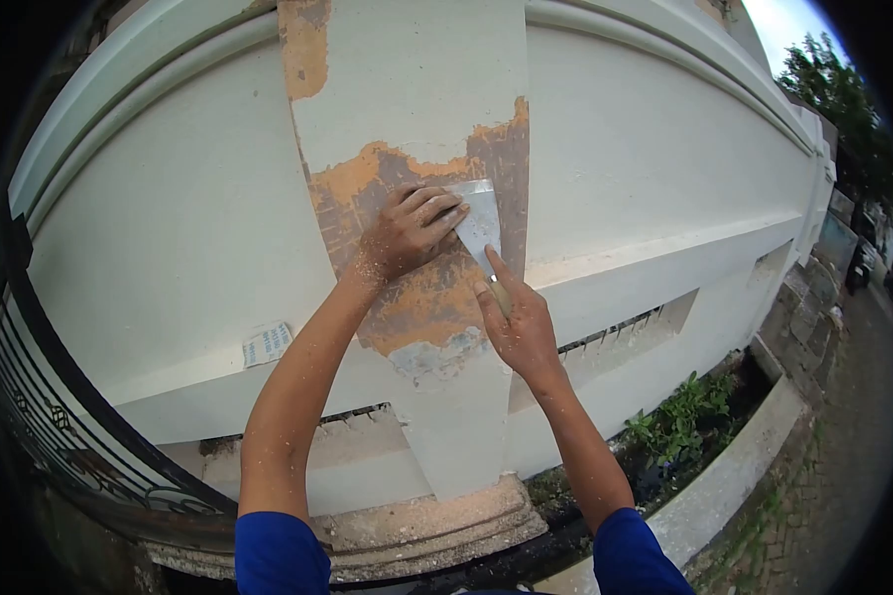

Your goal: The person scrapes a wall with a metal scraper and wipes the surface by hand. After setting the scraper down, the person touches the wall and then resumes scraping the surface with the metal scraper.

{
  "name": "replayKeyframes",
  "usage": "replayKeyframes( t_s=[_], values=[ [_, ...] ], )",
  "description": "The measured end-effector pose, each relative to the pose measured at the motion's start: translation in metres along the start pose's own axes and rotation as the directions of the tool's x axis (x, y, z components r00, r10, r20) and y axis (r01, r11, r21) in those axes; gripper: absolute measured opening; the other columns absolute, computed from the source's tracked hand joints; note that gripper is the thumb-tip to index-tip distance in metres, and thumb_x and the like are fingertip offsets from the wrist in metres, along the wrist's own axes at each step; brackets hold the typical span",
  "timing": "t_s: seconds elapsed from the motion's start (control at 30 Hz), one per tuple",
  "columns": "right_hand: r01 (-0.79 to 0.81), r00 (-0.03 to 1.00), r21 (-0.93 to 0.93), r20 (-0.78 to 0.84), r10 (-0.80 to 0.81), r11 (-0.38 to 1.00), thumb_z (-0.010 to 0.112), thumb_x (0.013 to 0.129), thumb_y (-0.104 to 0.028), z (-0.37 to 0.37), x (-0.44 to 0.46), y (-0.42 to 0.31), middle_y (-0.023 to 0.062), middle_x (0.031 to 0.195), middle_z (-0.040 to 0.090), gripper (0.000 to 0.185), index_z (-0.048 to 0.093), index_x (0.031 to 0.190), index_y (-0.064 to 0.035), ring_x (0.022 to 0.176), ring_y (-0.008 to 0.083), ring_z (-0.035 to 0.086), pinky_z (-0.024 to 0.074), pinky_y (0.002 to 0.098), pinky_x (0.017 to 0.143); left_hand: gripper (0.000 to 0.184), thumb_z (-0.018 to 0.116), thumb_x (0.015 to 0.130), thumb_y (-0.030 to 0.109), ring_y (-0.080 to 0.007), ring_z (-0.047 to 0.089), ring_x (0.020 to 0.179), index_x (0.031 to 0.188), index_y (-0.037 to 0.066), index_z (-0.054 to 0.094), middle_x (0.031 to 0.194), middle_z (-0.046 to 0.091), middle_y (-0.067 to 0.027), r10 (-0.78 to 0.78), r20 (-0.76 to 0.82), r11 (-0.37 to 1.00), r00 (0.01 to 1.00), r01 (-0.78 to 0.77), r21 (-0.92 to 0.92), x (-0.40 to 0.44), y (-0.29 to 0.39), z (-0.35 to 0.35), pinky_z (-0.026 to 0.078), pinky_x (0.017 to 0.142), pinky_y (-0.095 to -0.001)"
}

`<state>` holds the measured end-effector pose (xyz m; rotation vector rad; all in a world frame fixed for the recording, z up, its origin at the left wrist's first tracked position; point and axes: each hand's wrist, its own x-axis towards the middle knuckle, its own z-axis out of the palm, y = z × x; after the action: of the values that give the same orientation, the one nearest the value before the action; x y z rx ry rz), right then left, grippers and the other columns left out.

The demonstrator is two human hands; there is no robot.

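While the right hand (pixel 521 325) grips the scraper (pixel 480 220), the left hand (pixel 407 233) touches its blade (pinching it? I can't tell).

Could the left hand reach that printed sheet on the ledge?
Probably yes: the printed sheet lies uncovered on the ledge, close to the left forearm, with nothing visibly between. The left hand would first have to leave the scraper blade.

near the centre, the broad silver scraper blade (pixel 480 220) is smooth, dull-shining metal; its tan handle (pixel 501 296) looks wooden. behind it, the white painted pillar (pixel 412 79) bares a rough, matt orange-and-grey patch (pixel 431 299). at the lower edge, blue sleeves (pixel 281 555) are matt cloth.
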<state>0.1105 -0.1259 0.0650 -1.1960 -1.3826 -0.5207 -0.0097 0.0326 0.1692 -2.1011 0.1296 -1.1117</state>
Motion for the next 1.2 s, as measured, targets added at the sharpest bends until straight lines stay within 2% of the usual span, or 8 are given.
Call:
replayKeyframes(
  t_s=[0.13,0.3,0.53,0.63,0.73,1.0,1.1,1.2],
  values=[
    [-0.114,0.99,-0.281,0.045,0.132,0.953,0.06,0.087,-0.008,0.01,-0.006,-0.007,0.0156,0.082,0.057,0.053,0.051,0.138,-0.0144,0.055,0.0277,0.058,0.0486,0.0371,0.05,0.04,0.077,0.074,0.023,-0.0176,0.059,0.108,0.111,0.013,0.068,0.11,0.066,-0.0008,0.026,-0.026,1.0,0.999,-0.026,0.007,-0.007,-0.005,0.014,0.044,0.096,-0.0394],
    [-0.136,0.989,-0.32,0.01,0.147,0.938,0.061,0.086,-0.006,0.018,-0.003,-0.014,0.0119,0.078,0.054,0.052,0.053,0.137,-0.0158,0.05,0.0245,0.054,0.0471,0.0362,0.047,0.042,0.078,0.073,0.021,-0.0185,0.058,0.111,0.114,0.014,0.067,0.117,0.064,-0.0003,-0.082,-0.003,0.996,0.997,0.082,-0.034,-0.011,-0.001,0.014,0.042,0.098,-0.0396],
    [-0.131,0.988,-0.424,0.018,0.153,0.896,0.062,0.088,-0.009,0.004,0.018,-0.009,0.0082,0.072,0.051,0.049,0.054,0.136,-0.0151,0.047,0.0159,0.052,0.0443,0.0322,0.043,0.056,0.055,0.09,0.043,-0.0256,0.024,0.144,0.139,0.018,0.048,0.155,0.03,-0.0065,-0.459,-0.015,0.828,0.888,0.434,0.356,-0.022,-0.017,-0.009,0.013,0.117,-0.0536],
    [-0.105,0.99,-0.428,0.036,0.133,0.898,0.062,0.088,-0.009,-0.006,0.039,-0.018,0.0082,0.071,0.052,0.048,0.054,0.136,-0.0141,0.046,0.0164,0.052,0.0432,0.0315,0.041,0.056,0.046,0.094,0.042,-0.0291,0.018,0.146,0.145,0.018,0.041,0.158,0.023,-0.0078,-0.568,-0.138,0.746,0.811,0.579,0.329,-0.004,-0.016,0.004,0.008,0.116,-0.0572],
    [-0.107,0.984,-0.423,0.083,0.156,0.9,0.062,0.089,-0.009,-0.011,0.029,-0.023,0.0091,0.071,0.053,0.048,0.054,0.136,-0.0137,0.046,0.0165,0.052,0.0429,0.0318,0.041,0.056,0.045,0.094,0.043,-0.0277,0.017,0.146,0.145,0.021,0.041,0.158,0.024,-0.0072,-0.61,-0.153,0.679,0.777,0.613,0.403,0.005,-0.017,0.007,0.003,0.117,-0.0544],
    [-0.138,0.963,-0.44,0.151,0.225,0.887,0.062,0.088,-0.008,-0.017,0.035,-0.035,0.0087,0.072,0.052,0.051,0.052,0.137,-0.0136,0.047,0.015,0.051,0.0429,0.0326,0.042,0.051,0.045,0.094,0.04,-0.0288,0.019,0.146,0.142,0.022,0.046,0.157,0.027,-0.0045,-0.59,-0.206,0.699,0.781,0.622,0.354,0.001,-0.015,0.012,0.006,0.117,-0.0557],
    [-0.202,0.957,-0.453,0.098,0.274,0.868,0.06,0.088,0.0,-0.011,0.035,-0.036,0.0053,0.065,0.046,0.046,0.058,0.132,-0.0121,0.052,0.0135,0.041,0.0359,0.0329,0.047,0.05,0.046,0.094,0.04,-0.0285,0.019,0.146,0.141,0.022,0.047,0.156,0.028,-0.0035,-0.593,-0.209,0.693,0.778,0.625,0.359,-0.002,-0.014,0.012,0.006,0.117,-0.0556],
    [-0.18,0.972,-0.423,0.061,0.226,0.888,0.06,0.088,0.0,-0.008,0.046,-0.041,0.0056,0.065,0.046,0.046,0.057,0.133,-0.0117,0.052,0.0138,0.041,0.0357,0.0333,0.047,0.05,0.047,0.093,0.039,-0.0284,0.019,0.146,0.14,0.022,0.049,0.156,0.029,-0.0032,-0.592,-0.212,0.697,0.778,0.626,0.349,0.0,-0.014,0.013,0.006,0.117,-0.0551]
  ],
)
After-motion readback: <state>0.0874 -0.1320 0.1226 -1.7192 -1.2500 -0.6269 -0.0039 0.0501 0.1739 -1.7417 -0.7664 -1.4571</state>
